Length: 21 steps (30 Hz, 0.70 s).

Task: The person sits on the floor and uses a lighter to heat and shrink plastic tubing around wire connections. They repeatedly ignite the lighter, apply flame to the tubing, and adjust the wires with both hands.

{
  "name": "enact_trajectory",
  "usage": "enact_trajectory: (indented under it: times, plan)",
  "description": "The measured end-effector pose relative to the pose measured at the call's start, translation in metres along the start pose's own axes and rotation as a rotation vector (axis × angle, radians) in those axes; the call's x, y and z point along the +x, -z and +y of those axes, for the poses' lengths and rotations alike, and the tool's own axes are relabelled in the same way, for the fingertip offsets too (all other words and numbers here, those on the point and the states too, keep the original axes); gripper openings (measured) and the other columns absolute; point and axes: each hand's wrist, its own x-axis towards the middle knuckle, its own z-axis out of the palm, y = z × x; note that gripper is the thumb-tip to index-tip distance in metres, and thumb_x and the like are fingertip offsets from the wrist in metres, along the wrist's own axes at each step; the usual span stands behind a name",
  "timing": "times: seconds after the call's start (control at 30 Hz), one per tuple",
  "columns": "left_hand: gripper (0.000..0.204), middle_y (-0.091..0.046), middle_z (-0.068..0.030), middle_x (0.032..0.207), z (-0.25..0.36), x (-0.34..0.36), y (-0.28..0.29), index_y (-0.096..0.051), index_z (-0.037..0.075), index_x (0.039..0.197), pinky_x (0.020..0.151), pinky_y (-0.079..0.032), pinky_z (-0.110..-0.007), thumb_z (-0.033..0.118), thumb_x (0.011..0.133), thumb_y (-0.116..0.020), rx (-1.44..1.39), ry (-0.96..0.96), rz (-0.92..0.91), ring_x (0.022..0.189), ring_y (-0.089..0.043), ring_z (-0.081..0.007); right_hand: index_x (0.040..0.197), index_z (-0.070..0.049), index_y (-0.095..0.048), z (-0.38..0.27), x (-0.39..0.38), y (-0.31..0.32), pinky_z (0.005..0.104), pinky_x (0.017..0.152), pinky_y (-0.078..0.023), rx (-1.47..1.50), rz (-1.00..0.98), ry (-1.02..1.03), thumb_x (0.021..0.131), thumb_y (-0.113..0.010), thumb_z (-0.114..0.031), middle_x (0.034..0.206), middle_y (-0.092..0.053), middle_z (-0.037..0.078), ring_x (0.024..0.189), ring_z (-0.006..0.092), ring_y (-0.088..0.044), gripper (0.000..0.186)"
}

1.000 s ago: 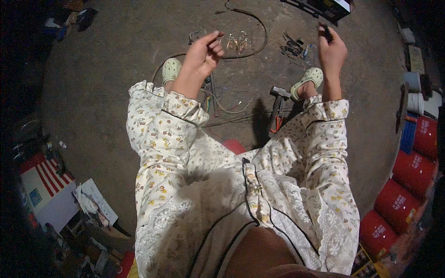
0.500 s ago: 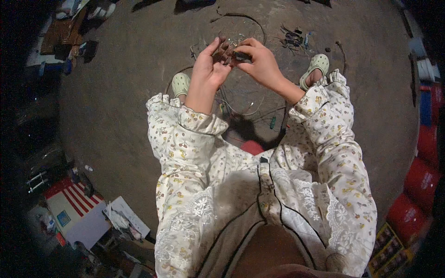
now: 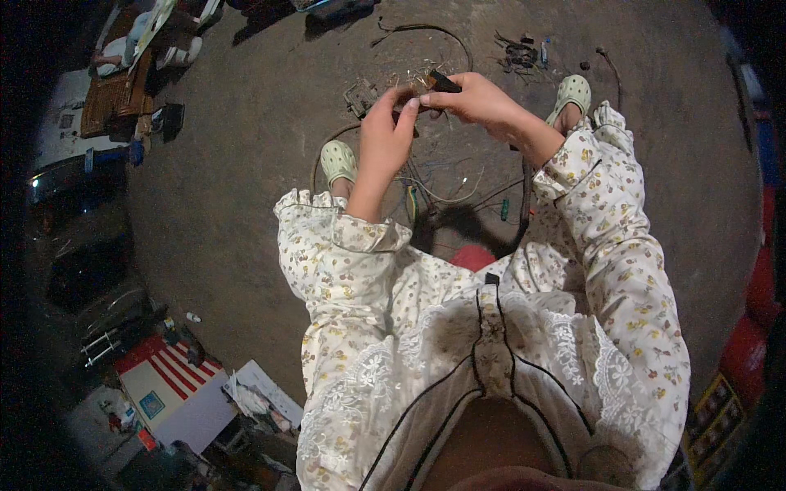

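Note:
Both hands meet in front of me, above a patch of loose wires (image 3: 442, 190) on the floor. My left hand (image 3: 385, 139) is closed, its fingers curled around something dark that they mostly hide. Fingertips and thumb of my right hand (image 3: 483, 100) press up against my left thumb. A black, blocky piece (image 3: 444, 81) sticks out from my right hand's grip; its exact kind does not show. Just beyond the hands lie thin coppery bits (image 3: 422, 75). Beside my left hand is a small grey metal frame (image 3: 359, 98).
A black cable (image 3: 430, 29) curves across the floor ahead. Farther right lie a dark heap of scraps (image 3: 517, 56) and another short cable (image 3: 610, 74). A green piece (image 3: 504, 209) rests between my legs. At lower left stands a box with red stripes (image 3: 172, 385).
My left hand, palm up with brown pieces showing before, has turned over and curled its fingers. The black piece in my right hand now points up and away. The whole view has shifted slightly.

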Motion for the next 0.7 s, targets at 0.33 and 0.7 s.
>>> enact_trajectory:
  times: [0.33,0.7]
  plan:
    - [0.021,-0.064,-0.0077,0.075,-0.012,0.007,0.010,-0.062,-0.004,0.088,0.063,-0.044,-0.025,0.016,0.083,-0.059,-0.084,0.099,0.076,0.068,-0.056,-0.0108,0.080,0.000,-0.062,-0.004,-0.003,0.011,0.0245,0.059,-0.039,-0.018,-0.003,0.145,0.073,-0.070,-0.033,0.068,-0.057,0.000,0.064,0.0076,-0.047,0.034]
    - [0.023,-0.063,-0.0021,0.081,-0.002,0.008,0.020,-0.064,-0.001,0.095,0.060,-0.038,-0.020,0.015,0.078,-0.067,-0.547,0.328,-0.071,0.069,-0.052,-0.0074,0.076,-0.003,-0.057,-0.018,-0.004,0.025,0.0233,0.052,-0.033,0.006,-0.310,0.238,0.079,-0.066,-0.032,0.063,-0.048,-0.005,0.060,0.0043,-0.041,0.030]
